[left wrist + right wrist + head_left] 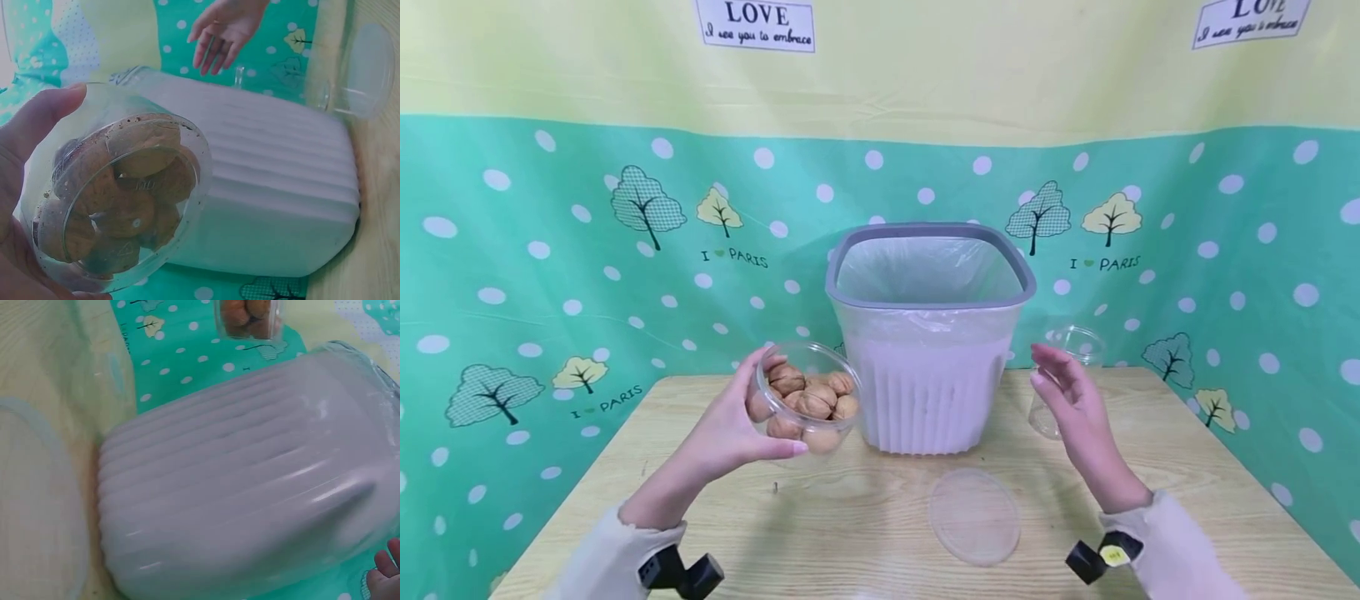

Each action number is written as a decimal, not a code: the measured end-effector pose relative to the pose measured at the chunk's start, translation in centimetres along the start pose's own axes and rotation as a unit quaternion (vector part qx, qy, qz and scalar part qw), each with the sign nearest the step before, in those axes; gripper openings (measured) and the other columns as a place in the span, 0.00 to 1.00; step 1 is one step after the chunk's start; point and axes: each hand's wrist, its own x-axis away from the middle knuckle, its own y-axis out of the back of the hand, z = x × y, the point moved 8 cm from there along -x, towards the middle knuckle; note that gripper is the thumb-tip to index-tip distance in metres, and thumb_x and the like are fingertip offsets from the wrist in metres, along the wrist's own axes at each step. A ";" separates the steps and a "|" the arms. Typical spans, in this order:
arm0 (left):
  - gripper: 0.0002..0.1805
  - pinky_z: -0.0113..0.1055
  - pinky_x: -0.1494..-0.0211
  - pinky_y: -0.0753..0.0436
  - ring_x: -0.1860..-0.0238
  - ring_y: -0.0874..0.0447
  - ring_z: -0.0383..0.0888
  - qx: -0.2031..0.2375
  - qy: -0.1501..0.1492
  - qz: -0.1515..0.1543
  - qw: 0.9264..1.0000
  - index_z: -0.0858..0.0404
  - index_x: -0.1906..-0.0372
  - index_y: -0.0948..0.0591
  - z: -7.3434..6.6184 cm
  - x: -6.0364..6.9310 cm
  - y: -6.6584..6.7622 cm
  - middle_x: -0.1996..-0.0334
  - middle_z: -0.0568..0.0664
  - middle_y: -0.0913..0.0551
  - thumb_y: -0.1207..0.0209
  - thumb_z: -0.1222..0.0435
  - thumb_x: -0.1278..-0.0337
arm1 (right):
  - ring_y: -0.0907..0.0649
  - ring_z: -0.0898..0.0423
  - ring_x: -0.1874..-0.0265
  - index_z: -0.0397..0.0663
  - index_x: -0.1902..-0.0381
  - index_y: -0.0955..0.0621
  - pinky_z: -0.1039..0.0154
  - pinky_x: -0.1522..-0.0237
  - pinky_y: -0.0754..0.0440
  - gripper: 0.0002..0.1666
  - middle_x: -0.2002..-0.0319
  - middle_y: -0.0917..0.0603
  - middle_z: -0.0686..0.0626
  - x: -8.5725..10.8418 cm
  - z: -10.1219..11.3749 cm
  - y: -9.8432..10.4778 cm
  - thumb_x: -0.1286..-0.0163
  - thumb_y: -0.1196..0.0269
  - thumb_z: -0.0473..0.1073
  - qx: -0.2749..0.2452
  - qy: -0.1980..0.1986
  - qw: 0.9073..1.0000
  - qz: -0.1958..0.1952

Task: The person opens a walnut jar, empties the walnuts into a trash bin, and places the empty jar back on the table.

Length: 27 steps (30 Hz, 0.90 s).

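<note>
My left hand [730,425] holds a clear plastic jar [808,454] of walnuts [815,402], raised and tilted left of the bin. In the left wrist view the jar's bottom [119,194] faces the camera, with several walnuts lying against it. My right hand [1078,417] hangs in the air to the right of the bin, its fingers relaxed and nothing in them. Behind it on the table stands a second clear jar [1043,419], partly hidden by the hand; no contents show in it. The right wrist view catches only fingertips [386,565] of this hand.
A white bin [925,383] with a grey rim [931,302] and a clear liner bag stands mid-table between the hands. In front of it, a round translucent lid [975,517] lies flat on the wooden table [842,542]. A patterned cloth [820,242] hangs behind.
</note>
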 end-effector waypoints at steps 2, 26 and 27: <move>0.64 0.59 0.34 0.43 0.32 0.44 0.55 -0.014 0.005 -0.004 1.000 0.60 0.27 0.51 0.1 -0.2 0.4 0.32 0.56 0.40 0.22 0.61 0.72 | 0.32 0.57 0.37 0.38 0.34 0.37 0.77 0.42 0.34 0.28 0.36 0.31 0.47 -0.8 0.5 0.0 0.27 0.48 0.46 0.011 -0.009 1.000 -0.009; 0.62 0.51 0.33 0.40 0.35 0.39 0.53 -0.010 0.009 -0.026 1.000 0.61 0.27 0.54 -2.0 -3.3 4.4 0.33 0.57 0.41 0.25 0.66 0.66 | 0.36 0.51 0.35 0.42 0.31 0.41 0.52 0.31 0.44 0.34 0.34 0.36 0.41 -7.7 4.9 -1.2 0.27 0.50 0.53 -0.035 0.009 0.999 -0.022; 0.62 0.52 0.33 0.40 0.35 0.39 0.54 -0.017 0.008 -0.026 0.999 0.61 0.27 0.54 -2.2 -3.4 4.7 0.33 0.57 0.41 0.24 0.66 0.66 | 0.35 0.51 0.36 0.42 0.31 0.40 0.52 0.31 0.43 0.34 0.35 0.36 0.41 -7.9 4.8 -1.2 0.27 0.50 0.53 -0.035 0.006 0.999 -0.020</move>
